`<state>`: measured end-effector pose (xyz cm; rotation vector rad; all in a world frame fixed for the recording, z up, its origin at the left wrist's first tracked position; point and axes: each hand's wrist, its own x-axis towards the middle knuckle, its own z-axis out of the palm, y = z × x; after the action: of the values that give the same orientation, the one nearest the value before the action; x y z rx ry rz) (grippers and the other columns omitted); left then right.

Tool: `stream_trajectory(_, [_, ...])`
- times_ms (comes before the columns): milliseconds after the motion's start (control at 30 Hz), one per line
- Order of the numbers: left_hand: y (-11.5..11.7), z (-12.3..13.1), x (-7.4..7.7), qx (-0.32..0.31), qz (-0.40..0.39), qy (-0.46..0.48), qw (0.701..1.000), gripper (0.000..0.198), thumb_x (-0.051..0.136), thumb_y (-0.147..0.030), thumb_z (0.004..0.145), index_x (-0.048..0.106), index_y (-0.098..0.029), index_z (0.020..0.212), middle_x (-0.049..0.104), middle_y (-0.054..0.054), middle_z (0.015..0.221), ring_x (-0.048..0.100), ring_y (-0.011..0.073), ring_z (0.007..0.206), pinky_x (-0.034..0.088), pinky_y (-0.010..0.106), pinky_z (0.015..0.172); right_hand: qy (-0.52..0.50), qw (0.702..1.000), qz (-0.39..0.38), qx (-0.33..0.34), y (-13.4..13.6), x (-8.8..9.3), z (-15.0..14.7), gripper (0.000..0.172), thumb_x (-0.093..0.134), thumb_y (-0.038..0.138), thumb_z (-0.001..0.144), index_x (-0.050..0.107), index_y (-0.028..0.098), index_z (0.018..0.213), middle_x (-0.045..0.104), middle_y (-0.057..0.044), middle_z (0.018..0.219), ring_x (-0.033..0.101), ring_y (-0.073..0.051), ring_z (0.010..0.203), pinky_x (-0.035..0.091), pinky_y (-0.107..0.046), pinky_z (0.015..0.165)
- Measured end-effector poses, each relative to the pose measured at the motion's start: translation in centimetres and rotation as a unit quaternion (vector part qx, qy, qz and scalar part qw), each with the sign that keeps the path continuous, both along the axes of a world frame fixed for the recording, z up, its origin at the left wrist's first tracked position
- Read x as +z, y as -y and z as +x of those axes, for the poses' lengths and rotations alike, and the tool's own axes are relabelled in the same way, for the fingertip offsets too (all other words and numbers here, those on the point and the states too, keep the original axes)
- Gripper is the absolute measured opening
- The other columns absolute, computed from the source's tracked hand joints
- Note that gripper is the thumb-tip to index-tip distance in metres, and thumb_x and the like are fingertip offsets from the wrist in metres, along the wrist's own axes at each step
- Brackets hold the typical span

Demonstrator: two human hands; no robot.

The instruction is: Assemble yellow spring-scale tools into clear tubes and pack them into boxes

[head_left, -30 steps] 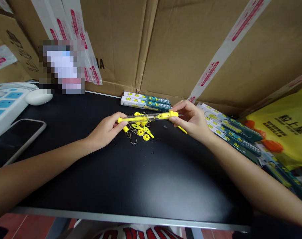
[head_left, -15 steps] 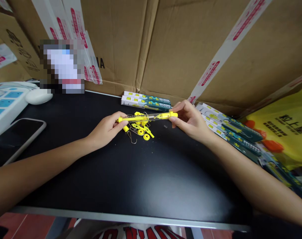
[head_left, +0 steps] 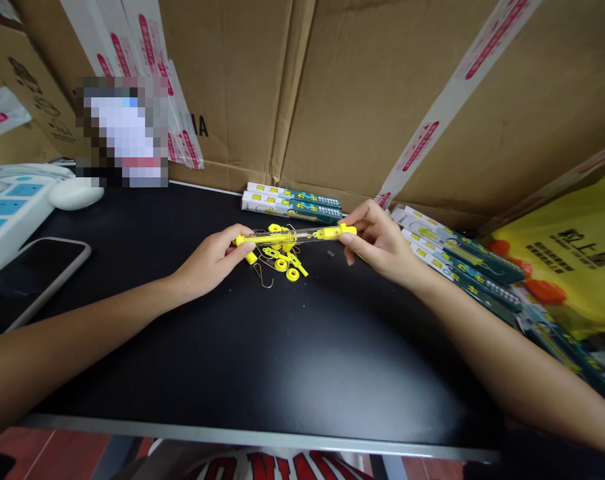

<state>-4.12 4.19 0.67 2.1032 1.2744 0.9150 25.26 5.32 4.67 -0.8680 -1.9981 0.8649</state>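
A spring scale (head_left: 302,235), a clear tube with yellow ends and a spring inside, is held level above the table between both hands. My left hand (head_left: 215,257) pinches its yellow left end between thumb and fingers. At the other end, my right hand (head_left: 380,243) grips the yellow cap with thumb and index finger. Loose yellow parts lie beneath the tube, among them yellow rings (head_left: 292,274) and a flat piece with a hole (head_left: 273,253). Near them are a bent wire hook (head_left: 264,276) and a small spring (head_left: 331,253). The tube hides part of this pile.
Printed narrow boxes (head_left: 291,207) lie at the back, and more printed boxes (head_left: 462,272) lie on the right beside a yellow bag (head_left: 562,260). A phone (head_left: 37,280), a power strip (head_left: 12,207) and a white mouse (head_left: 76,193) are on the left. Cardboard boxes (head_left: 222,80) stand behind.
The lower fingers of my right hand have loosened slightly around the cap. The spring scale and my left hand have hardly moved.
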Motion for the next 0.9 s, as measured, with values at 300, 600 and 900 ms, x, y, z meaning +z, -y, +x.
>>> stream_trajectory(300, [-0.2,-0.1,-0.3,-0.029,-0.008,0.025,0.999,0.035,0.045,-0.046,0.093,0.061,-0.018,0.109,0.063,0.002,0.087,0.051,0.0107,0.062,0.042,0.025,0.059,0.042,0.999,-0.013,-0.002,0.1,1.8,1.1,0.033,0.077,0.039,0.075,0.054,0.024,0.093,0.062,0.0,0.085,0.061,-0.012,0.065,0.053,-0.025,0.056])
stream_trajectory(600, [-0.2,-0.2,-0.4,-0.037,-0.016,0.05,0.998,0.036,0.049,-0.048,0.091,0.063,-0.019,0.108,0.064,0.003,0.089,0.052,0.0112,0.065,0.043,0.025,0.06,0.049,0.998,0.024,-0.027,-0.2,1.7,1.8,0.031,0.078,0.037,0.075,0.056,0.025,0.094,0.062,-0.001,0.089,0.062,-0.013,0.071,0.052,-0.025,0.059])
stream_trajectory(900, [0.2,0.1,0.4,-0.017,0.015,0.012,1.0,0.035,0.05,-0.046,0.091,0.063,-0.019,0.108,0.067,0.003,0.093,0.057,0.0133,0.071,0.043,0.026,0.066,0.044,0.999,0.016,-0.028,0.2,1.8,1.3,0.033,0.078,0.041,0.074,0.057,0.025,0.094,0.063,-0.002,0.089,0.062,-0.015,0.071,0.054,-0.028,0.06])
